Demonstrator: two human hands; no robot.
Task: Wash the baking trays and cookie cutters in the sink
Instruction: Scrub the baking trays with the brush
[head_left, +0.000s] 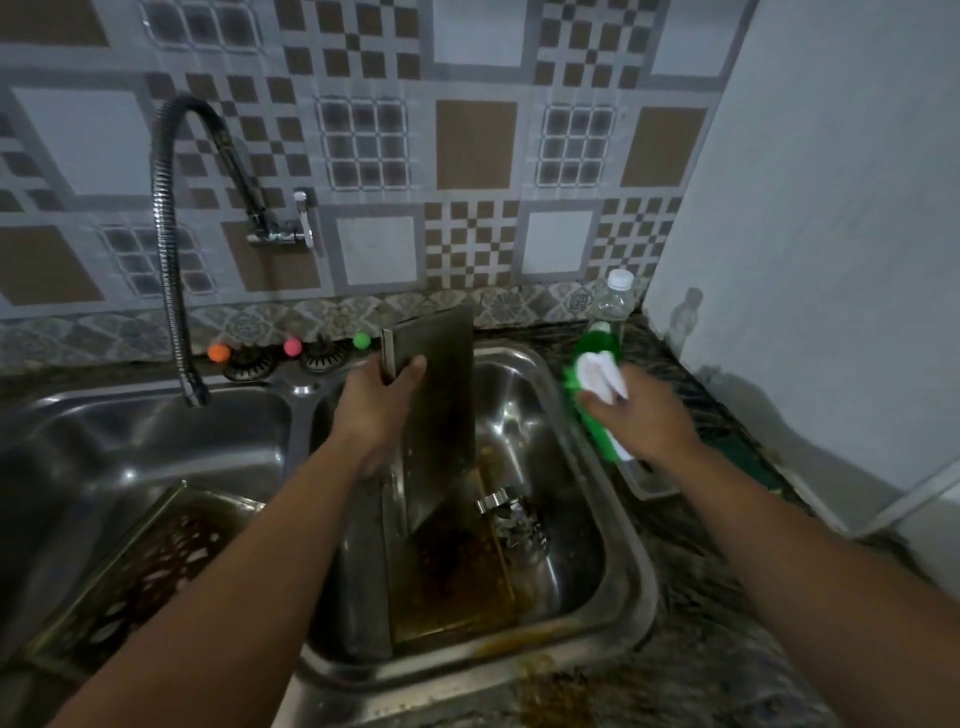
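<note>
A person stands at a double steel sink (631, 587). The left hand (375, 402) grips the top edge of a baking tray (441, 395), held upright in the right basin above a greasy tray (457, 577) and metal cookie cutters (511, 514). The right hand (636, 415) grips a green dish soap bottle (597, 345) over the sink's right rim. Another dirty tray (140, 566) lies in the left basin.

A steel double sink (613, 597) is set into a dark speckled counter (691, 670). On the counter's back right corner stands a clear plastic bottle (615, 301). Along its back edge sit orange (218, 352), pink (292, 346) and green (361, 341) balls.
</note>
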